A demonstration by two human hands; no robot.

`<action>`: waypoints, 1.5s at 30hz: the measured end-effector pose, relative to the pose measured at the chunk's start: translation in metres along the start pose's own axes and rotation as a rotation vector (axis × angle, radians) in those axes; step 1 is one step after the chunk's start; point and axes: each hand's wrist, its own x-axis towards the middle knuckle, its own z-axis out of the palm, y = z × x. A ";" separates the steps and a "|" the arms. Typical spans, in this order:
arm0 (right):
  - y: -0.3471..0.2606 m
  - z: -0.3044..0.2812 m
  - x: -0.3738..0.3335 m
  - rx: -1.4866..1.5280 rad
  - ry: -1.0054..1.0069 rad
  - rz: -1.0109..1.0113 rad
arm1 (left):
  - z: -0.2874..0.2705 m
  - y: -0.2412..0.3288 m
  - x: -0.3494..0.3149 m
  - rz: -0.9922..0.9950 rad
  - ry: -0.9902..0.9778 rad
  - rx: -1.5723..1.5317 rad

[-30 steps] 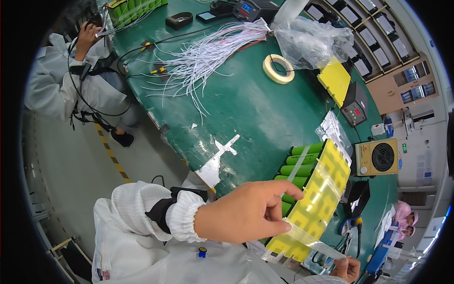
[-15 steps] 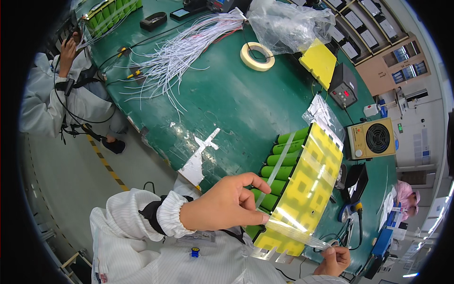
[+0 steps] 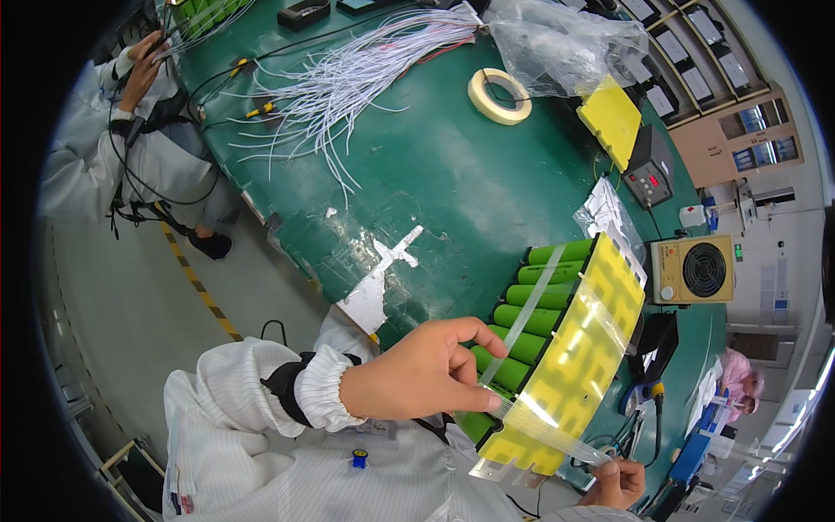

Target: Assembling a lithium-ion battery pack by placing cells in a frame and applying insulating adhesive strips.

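Observation:
A battery pack (image 3: 565,357) of green cylindrical cells (image 3: 527,344) stands tilted at the table's near edge, its right face covered by a yellow perforated sheet. A strip of clear tape (image 3: 544,433) runs slantwise across the lower part of that face. At the strip's left end my left hand (image 3: 422,370) is bent, thumb pressed on the tape at the pack's edge, index finger curved over the cells. My right hand (image 3: 616,484), low on the right, pinches the other end of the strip. Another clear band (image 3: 532,304) lies along the cells.
A bundle of white wires (image 3: 348,83), a roll of masking tape (image 3: 499,96) and a plastic bag (image 3: 561,43) lie farther back. At right are a soldering station (image 3: 649,170), a yellow fan unit (image 3: 693,270) and a soldering iron (image 3: 657,409). A co-worker (image 3: 113,157) sits at left.
The view has shifted, so the table and its things appear farther right. Both hands keep their hold, with the tape still stretched between them. The co-worker's hands are now closer together.

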 end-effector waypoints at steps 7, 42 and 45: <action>-0.003 -0.006 0.002 0.062 -0.024 0.031 | 0.001 0.001 0.001 0.009 -0.034 -0.031; -0.011 0.007 -0.003 0.079 -0.053 0.026 | 0.002 0.004 0.002 0.003 0.000 0.000; -0.010 0.007 -0.003 0.047 -0.034 0.027 | 0.002 0.002 0.003 0.006 0.001 -0.001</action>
